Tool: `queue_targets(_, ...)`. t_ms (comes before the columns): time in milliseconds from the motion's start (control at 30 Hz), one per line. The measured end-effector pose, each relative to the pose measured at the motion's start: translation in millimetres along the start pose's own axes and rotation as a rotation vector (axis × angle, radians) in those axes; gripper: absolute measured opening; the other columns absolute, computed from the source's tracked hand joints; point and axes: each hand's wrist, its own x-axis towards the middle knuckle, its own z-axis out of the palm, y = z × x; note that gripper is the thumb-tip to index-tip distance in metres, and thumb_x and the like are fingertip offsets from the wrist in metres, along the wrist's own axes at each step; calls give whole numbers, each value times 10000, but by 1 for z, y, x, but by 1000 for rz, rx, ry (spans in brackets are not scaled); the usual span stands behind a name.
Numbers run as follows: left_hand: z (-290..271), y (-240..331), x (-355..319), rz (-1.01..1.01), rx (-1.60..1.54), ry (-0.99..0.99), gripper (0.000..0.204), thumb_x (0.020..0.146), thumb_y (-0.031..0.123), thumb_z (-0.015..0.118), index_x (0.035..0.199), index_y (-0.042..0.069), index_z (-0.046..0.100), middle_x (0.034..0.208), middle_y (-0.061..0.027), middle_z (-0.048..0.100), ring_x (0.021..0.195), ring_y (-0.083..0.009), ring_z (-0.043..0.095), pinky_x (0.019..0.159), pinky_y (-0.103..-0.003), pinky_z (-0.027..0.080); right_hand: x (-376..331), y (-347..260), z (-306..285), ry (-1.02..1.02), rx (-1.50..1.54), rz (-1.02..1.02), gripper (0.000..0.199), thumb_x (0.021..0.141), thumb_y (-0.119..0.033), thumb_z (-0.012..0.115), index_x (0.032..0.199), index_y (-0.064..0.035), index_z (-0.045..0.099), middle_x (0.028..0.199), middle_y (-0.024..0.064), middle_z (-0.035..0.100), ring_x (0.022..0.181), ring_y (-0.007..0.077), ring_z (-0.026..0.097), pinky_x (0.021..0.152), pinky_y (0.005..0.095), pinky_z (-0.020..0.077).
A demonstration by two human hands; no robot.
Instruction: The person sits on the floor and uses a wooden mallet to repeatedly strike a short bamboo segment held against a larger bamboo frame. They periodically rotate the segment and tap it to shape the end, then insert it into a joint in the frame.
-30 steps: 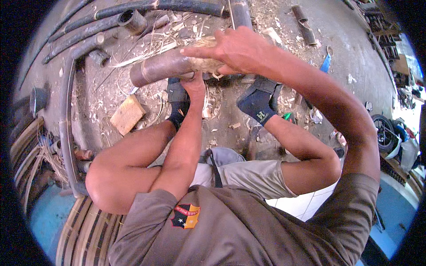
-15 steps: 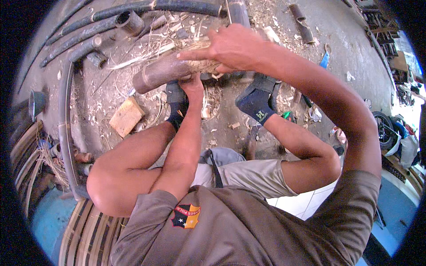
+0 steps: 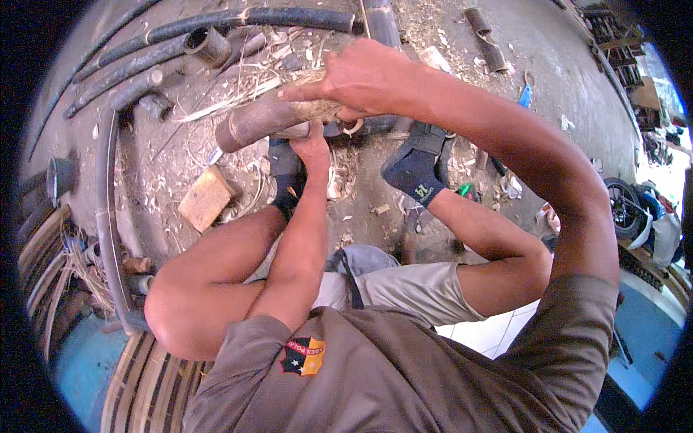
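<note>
R hand (image 3: 364,74): shifted slightly L along brown tube (image 3: 253,124) vs 1 s ago; index straight, grip hidden, can't tell.
L hand (image 3: 312,148): under tube; fingers hidden, can't tell.
Frayed fibres (image 3: 317,107): prob. being worked; next needs steady tube.
Tube: nr L foot (image 3: 286,167), smooth L end, shaggy by R hand.

Daylight glares white at the far right, bleaching the background beyond the wheel (image 3: 624,209). The floor (image 3: 586,81) is moderately lit, shadows soft. Fisheye distortion curves the edges; grain speckles the black corners.
</note>
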Motion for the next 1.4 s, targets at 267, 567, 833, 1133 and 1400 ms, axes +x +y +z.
queue_targets(267, 0, 6, 0, -12, -13, -7, 493, 873, 77, 787, 1276, -90, 558, 1321, -166, 632, 1202, -240, 596, 1058, -428, 454, 1, 6, 10, -18, -49, 3, 996, 786, -342, 803, 1576, -563, 238, 885, 203, 676, 782, 376, 730, 628, 472, 586)
queue_targets(567, -29, -39, 19, 66, 278, -16, 554, 928, 168, 744, 1360, -87, 510, 1371, -209, 610, 1316, -302, 546, 1123, -444, 410, -4, -12, -2, 33, -15, -9, 955, 786, -324, 821, 1564, -533, 309, 881, 204, 680, 791, 367, 734, 630, 461, 594)
queue_targets(833, 4, 6, -6, -26, -120, 155, 382, 888, 86, 772, 1210, -67, 634, 1218, -108, 675, 1072, -202, 632, 974, -358, 483, -21, -7, 5, 97, -102, 49, 966, 765, -351, 842, 1566, -509, 327, 918, 193, 683, 819, 355, 736, 628, 448, 597)
queue_targets(1133, 77, 58, -61, 3, 40, -326, 297, 833, 117, 828, 1082, 41, 686, 1007, -36, 699, 896, -136, 636, 786, -321, 527, -98, -25, -25, 329, 272, 512, 938, 751, -284, 860, 1569, -360, 407, 1053, 162, 687, 1000, 351, 702, 839, 421, 588)
queue_targets(1400, 116, 47, -72, 517, 693, -765, 380, 684, 208, 830, 979, 99, 617, 966, -122, 530, 938, -363, 630, 811, -472, 546, -194, -75, 74, 917, 731, 1189, 935, 810, -82, 800, 1620, -138, 337, 1419, 170, 609, 1244, 242, 609, 1059, 365, 476)
